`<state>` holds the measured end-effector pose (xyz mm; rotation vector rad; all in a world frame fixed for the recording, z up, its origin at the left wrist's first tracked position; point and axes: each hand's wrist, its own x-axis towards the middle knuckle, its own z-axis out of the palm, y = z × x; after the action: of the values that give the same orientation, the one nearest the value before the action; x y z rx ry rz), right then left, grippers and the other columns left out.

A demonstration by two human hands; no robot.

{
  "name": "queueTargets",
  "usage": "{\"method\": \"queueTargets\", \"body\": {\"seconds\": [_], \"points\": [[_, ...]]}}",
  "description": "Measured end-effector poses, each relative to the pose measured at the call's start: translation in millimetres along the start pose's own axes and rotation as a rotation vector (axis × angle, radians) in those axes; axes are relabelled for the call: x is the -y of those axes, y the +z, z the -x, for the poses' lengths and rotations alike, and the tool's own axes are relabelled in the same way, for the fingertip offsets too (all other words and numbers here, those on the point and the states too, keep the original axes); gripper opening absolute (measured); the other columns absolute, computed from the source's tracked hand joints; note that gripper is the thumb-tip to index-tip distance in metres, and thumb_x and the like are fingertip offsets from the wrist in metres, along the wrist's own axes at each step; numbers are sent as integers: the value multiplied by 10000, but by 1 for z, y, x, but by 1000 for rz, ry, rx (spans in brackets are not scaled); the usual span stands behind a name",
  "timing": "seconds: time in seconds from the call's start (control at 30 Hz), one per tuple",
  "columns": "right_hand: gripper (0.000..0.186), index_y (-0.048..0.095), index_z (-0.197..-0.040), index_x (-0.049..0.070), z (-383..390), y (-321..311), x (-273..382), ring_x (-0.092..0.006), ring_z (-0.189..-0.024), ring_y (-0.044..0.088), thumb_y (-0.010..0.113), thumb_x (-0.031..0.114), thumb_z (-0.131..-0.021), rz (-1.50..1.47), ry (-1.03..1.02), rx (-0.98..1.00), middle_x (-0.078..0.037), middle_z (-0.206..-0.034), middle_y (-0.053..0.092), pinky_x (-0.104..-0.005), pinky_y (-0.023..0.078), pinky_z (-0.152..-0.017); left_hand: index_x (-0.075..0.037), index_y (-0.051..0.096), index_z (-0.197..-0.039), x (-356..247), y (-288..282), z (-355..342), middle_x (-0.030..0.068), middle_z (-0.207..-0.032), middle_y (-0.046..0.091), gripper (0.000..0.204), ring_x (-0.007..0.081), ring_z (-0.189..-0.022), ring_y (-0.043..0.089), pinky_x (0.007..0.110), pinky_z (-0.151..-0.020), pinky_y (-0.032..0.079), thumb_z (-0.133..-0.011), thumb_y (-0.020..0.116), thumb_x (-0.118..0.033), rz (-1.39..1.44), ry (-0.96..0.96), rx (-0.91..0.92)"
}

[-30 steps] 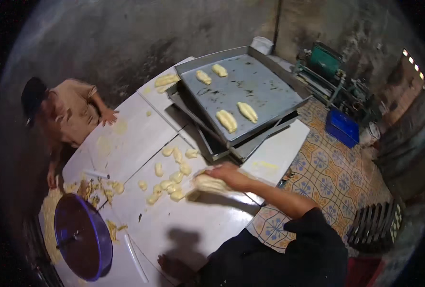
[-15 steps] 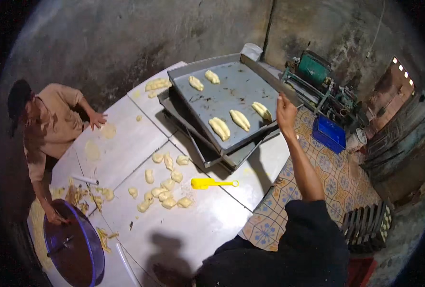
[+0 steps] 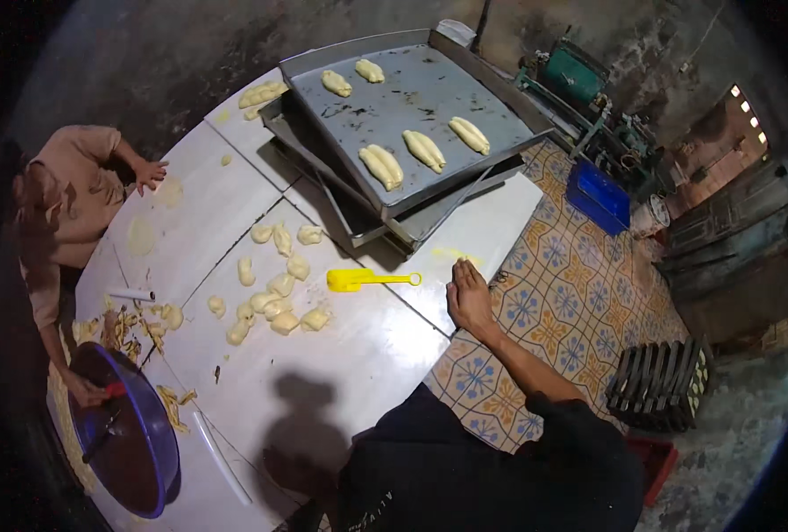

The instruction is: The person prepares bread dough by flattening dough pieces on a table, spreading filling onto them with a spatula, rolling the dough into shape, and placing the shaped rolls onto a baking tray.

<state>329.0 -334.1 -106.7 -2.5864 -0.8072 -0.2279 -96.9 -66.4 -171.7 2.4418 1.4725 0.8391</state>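
My right hand (image 3: 471, 299) is low over the right edge of the white table (image 3: 367, 355), its fingers stretched out beside a yellow smear, with nothing seen in it. My left hand is out of view. To the left of my hand lies a yellow brush with a ring-ended handle (image 3: 374, 279). Several small dough pieces (image 3: 278, 306) are scattered left of the brush. Beyond my hand, a large metal tray (image 3: 394, 97) carries several shaped dough rolls (image 3: 423, 151). It rests askew on other dark trays (image 3: 358, 232).
Across the table a co-worker's hand (image 3: 150, 176) is by flat dough rounds (image 3: 141, 234); their other hand reaches into a purple basin (image 3: 170, 434). White rods (image 3: 221, 461) lie nearby. A blue crate (image 3: 598, 195), green machine (image 3: 574, 73) and dark slatted rack (image 3: 658, 383) stand to the right.
My right hand has come down from the tray's right corner to the table edge. The view has shifted, so the tray and dough appear higher and further left.
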Motion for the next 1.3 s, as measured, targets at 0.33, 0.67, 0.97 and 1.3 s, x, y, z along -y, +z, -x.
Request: {"method": "queueTargets", "body": {"seconds": [0.33,0.67,0.97,1.3], "points": [[628,387,-1496,-37,48,53,237,-342,-1529,239,441,400,-1049,-191,-940,543,-223,-1629,279,-523,215,-1232,62,469,-1410,30,5,44,275,-1439,501,493,429,-1277,537,536,-1076,423,-1045,481,-270,68,-236,18],[728,327,-1538,-20,29,59,261,-307,-1533,235,450,475,-1019,-151,-1250,851,-181,-1650,245,-500,191,-1249,57,442,-1449,-17,-39,32,262,-1448,480,647,455,-1350,434,564,-1156,298,-1099,270,-460,23,-270,-196],[566,480,-1436,-7,93,68,293,-331,-1449,401,605,293,-973,-513,-1437,840,-194,-1519,463,-473,288,-1215,49,458,-1448,7,-34,43,269,-1458,467,609,443,-1374,395,529,-1172,280,-1094,306,-422,84,-279,-171],[250,683,-1132,0,-53,61,218,-423,-1020,579,625,58,-896,-449,-677,306,-229,-1069,648,-467,509,-875,9,667,-1182,-84,-65,-21,198,-1157,677,250,368,-1065,651,440,-953,503,-973,546,-52,471,-225,5]]}}
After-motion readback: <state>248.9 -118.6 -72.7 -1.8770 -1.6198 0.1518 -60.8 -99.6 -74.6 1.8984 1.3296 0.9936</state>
